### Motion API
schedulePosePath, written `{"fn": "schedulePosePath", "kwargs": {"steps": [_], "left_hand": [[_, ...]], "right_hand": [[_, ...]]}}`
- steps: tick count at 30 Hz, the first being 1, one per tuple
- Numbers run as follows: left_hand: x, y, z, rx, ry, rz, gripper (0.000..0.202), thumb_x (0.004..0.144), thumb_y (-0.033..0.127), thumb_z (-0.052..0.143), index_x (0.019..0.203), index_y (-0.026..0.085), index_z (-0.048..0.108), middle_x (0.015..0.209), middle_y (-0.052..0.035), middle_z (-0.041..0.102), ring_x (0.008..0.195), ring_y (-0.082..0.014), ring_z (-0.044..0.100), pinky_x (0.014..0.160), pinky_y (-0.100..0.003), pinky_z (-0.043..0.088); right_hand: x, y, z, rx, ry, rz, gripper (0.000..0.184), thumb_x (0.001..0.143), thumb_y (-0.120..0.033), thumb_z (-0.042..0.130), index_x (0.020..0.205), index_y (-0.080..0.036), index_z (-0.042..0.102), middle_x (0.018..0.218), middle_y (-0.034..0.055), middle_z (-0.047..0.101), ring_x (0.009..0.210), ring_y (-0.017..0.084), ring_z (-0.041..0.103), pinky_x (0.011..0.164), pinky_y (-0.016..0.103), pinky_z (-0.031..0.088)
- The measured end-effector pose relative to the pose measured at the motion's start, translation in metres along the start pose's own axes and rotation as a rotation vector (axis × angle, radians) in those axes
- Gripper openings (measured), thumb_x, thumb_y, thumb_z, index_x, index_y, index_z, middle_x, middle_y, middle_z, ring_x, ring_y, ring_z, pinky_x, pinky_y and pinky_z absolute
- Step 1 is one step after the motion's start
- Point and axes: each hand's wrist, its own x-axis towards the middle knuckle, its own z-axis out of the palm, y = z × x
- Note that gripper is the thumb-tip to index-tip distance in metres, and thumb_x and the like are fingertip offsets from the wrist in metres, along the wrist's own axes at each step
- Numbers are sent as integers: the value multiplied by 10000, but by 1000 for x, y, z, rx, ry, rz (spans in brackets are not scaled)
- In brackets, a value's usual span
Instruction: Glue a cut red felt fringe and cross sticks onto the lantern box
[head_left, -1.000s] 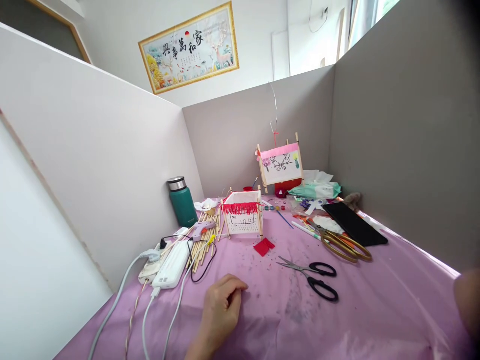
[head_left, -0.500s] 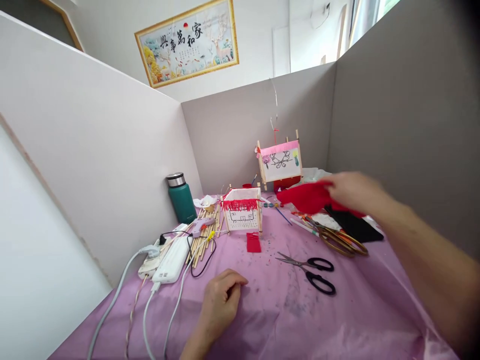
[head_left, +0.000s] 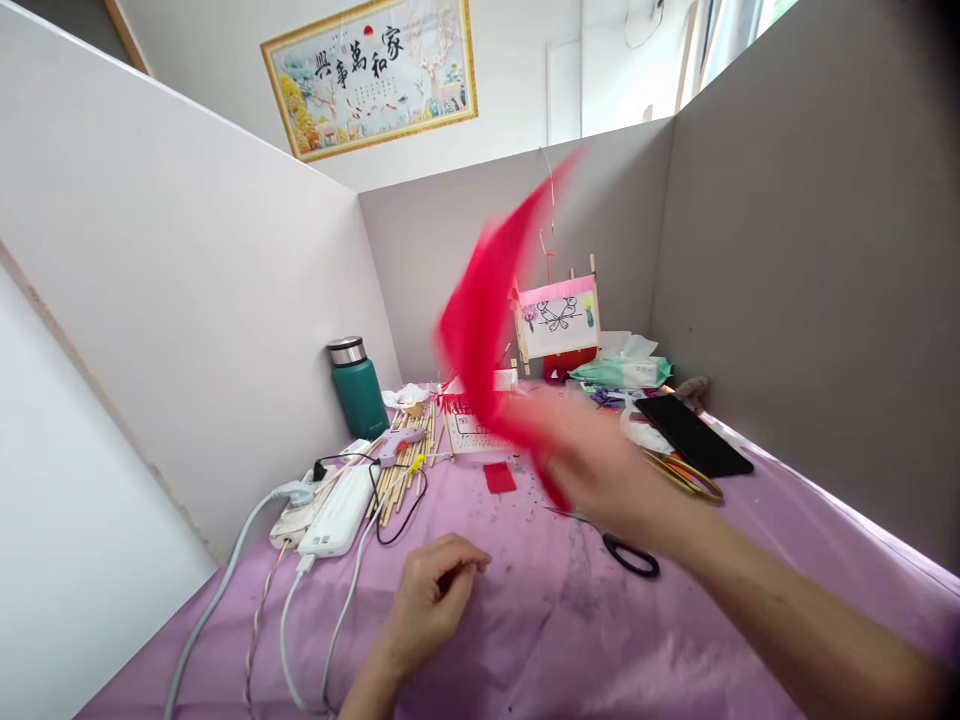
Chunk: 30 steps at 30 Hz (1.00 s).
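Note:
My right hand (head_left: 600, 465) is blurred by motion over the middle of the table and grips a large sheet of red paper (head_left: 487, 320) that flaps up toward the back wall. My left hand (head_left: 435, 590) rests on the purple tablecloth (head_left: 750, 560) near the front, its fingers curled loosely with nothing visible in them. A small paper lantern with red fringe (head_left: 469, 425) stands partly hidden behind the red sheet. A small red paper scrap (head_left: 499, 477) lies in front of it. Black-handled scissors (head_left: 626, 553) lie partly hidden under my right hand.
A second lantern with a pink top (head_left: 559, 315) stands at the back. A green flask (head_left: 358, 388), bamboo sticks (head_left: 409, 460), a glue gun (head_left: 401, 443), a power strip with cables (head_left: 330, 510), a black phone (head_left: 694, 435), gold scissors (head_left: 686, 475) and tissues (head_left: 622, 368) surround it. Grey partitions enclose the table.
My right hand came in from the right, took the red paper near the back right and swung it left over the table's middle. My left hand has barely moved.

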Motion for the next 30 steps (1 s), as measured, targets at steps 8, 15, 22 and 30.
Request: {"fn": "schedulePosePath", "kwargs": {"steps": [8,15,22,30], "left_hand": [[-3,56,-33,-152,-333,-6,175,874,208,539,935,199,703,828,-36,705,744,-144,634,711,-241,501],[11,18,-8,495,-169,15,379,904,290,499,1270,214,561,1370,-93,504,1298,-261,417,1078,-481,354],[8,0,10,736,-314,-18,491,952,402,384,1387,176,424,1461,-104,382,1370,-260,316,1122,-531,264],[28,11,-7,558,-138,-18,430,904,287,486,1321,179,497,1408,-119,453,1284,-242,435,1063,-437,377]], "right_hand": [[-45,-19,42,58,-565,26,350,912,-201,454,1199,-328,609,1293,31,568,1095,196,532,920,373,428],[-50,-19,15,127,-610,211,615,818,-566,559,1376,-330,452,1435,71,434,1276,299,411,1051,508,319],[-76,-11,26,75,-633,266,575,903,-572,390,1414,-307,399,1488,81,354,1380,296,305,1129,559,200],[-70,-20,27,105,-560,242,629,891,-580,410,1441,-282,347,1495,93,332,1386,287,299,1140,561,193]]}}
